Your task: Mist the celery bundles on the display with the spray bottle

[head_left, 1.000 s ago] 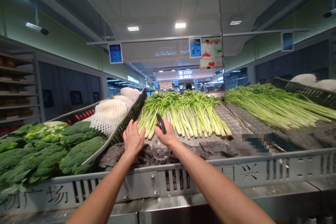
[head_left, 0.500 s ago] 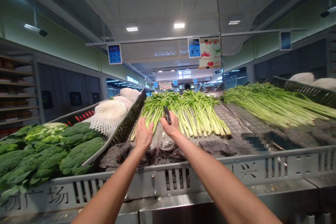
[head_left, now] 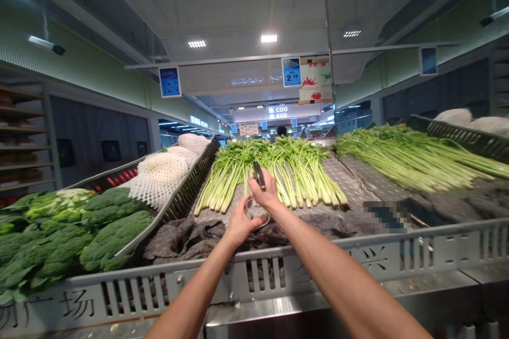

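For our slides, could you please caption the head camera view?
Right hand holds a dark slim object over celery stalks, left hand below it.

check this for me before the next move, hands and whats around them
Right hand on the dark handheld object: ok, held upright.
Left hand on the clear object: cannot tell, the hands partly hide it.
Green stalks on the perforated steel tray: ok, lying in bunches behind the hands.
Forearms against the slotted steel rail: cannot tell whether they touch.
Grey cloth: ok, lying rumpled to the left of the left hand.
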`<state>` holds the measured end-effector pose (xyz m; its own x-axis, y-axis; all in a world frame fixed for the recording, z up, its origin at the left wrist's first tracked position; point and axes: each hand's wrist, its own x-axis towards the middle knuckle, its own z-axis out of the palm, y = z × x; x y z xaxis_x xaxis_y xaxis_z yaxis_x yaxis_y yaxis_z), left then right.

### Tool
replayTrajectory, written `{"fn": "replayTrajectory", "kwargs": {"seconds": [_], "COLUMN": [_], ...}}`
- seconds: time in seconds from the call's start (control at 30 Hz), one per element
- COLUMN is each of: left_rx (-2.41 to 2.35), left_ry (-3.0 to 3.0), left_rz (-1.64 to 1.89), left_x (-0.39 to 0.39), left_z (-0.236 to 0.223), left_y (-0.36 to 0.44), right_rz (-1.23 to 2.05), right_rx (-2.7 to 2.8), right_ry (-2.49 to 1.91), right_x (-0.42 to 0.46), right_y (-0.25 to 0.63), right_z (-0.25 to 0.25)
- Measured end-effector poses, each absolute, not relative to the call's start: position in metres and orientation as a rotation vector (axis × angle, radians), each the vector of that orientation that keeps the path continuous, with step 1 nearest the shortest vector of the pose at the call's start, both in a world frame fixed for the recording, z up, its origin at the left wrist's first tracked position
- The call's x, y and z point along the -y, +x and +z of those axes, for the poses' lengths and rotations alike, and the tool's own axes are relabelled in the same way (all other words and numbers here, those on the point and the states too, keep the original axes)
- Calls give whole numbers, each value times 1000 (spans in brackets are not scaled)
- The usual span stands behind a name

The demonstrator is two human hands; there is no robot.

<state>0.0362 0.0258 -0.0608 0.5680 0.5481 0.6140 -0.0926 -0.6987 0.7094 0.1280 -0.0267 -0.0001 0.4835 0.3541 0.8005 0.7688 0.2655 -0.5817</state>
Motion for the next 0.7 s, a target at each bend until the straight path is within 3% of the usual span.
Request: {"fn": "replayTrajectory", "kwargs": {"seconds": [0.47,0.7], "left_rx": [-438,-400], "left_ry": [2108,2103], "left_rz": [1100,1046], "left_x": [1,3], "left_z": [-42,-55], "left_y": [56,75], "right_rz": [-412,-430], "right_rx": [990,948], "right_ry": [-1365,-1375], "right_x": [43,55], "right_y": [148,163], "right_z": [4,-7]}}
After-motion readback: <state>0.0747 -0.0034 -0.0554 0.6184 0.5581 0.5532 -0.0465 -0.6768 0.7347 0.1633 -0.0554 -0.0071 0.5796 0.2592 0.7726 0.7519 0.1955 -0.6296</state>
